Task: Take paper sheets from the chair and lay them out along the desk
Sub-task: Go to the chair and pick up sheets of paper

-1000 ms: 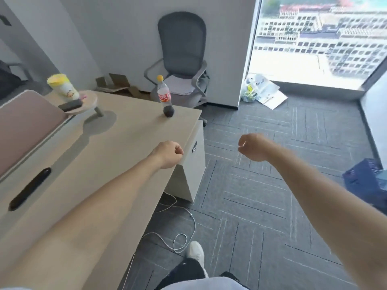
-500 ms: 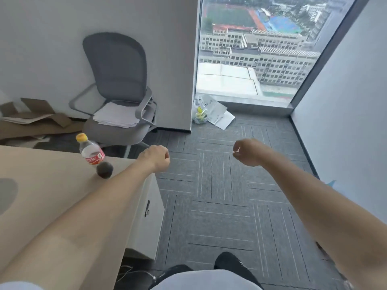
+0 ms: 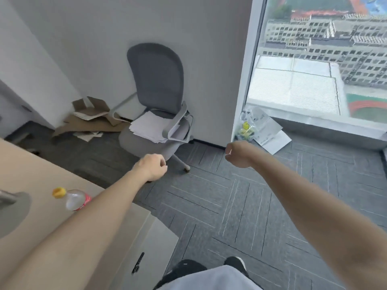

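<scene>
Nothing can be read: the red label on the bottle (image 3: 73, 198) at eight o'clock is blurred, and the print on the plastic bag (image 3: 247, 127) at two o'clock is too small.

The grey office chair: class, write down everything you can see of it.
The chair is grey, with a tall rounded back that looks like mesh, a padded seat, pale curved armrests and a leg ending in a caster. It stands upright on the dark carpet, close to the white wall. A loose stack of white paper sheets lies on its seat, reaching under one armrest.
</scene>
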### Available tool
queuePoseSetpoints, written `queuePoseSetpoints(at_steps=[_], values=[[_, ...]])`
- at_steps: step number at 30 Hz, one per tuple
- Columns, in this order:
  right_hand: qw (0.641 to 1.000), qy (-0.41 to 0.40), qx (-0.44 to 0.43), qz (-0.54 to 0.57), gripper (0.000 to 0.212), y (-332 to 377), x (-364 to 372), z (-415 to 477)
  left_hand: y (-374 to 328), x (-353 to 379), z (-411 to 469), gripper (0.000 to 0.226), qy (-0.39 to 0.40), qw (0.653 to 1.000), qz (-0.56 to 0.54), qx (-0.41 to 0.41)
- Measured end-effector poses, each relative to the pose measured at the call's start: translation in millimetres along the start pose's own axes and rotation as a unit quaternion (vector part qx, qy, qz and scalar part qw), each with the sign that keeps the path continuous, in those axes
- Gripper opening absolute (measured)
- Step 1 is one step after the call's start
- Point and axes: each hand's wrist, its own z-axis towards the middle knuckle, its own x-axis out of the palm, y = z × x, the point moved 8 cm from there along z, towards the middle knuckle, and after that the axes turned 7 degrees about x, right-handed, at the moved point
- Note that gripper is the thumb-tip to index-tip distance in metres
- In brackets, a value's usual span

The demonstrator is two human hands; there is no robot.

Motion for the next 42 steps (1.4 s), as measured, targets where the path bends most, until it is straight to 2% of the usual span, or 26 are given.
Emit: queuePoseSetpoints(at_steps=[9,18,24,30,36,39,42], values=[[0.992,0.027,-0.122,-0.028,0.03,84,-51,174,82,-29,77,0.03,-0.024,0.98,-0.102,-0.168],[0.988,0.069,-0.11,-0.078,0.034,152,-97,336,171,-73,218,0.034,-0.013,0.967,-0.173,-0.186],[0.986,0.085,-0.132,-0.064,0.034,190,-121,446,222,-102,295,0.022,-0.022,0.958,-0.19,-0.214],[0.968,0.168,-0.178,-0.06,0.037,245,-107,581,264,-124,377,0.013,-0.038,0.949,-0.186,-0.253],[0.951,0.224,-0.208,-0.051,0.036,309,-93,690,298,-132,430,0.022,-0.014,0.923,-0.219,-0.316],[0.951,0.238,-0.196,-0.013,0.029,339,-72,734,317,-107,451,0.021,0.01,0.899,-0.265,-0.348],[0.953,0.259,-0.159,0.015,0.031,357,-29,775,335,-48,473,0.026,0.046,0.87,-0.317,-0.374]])
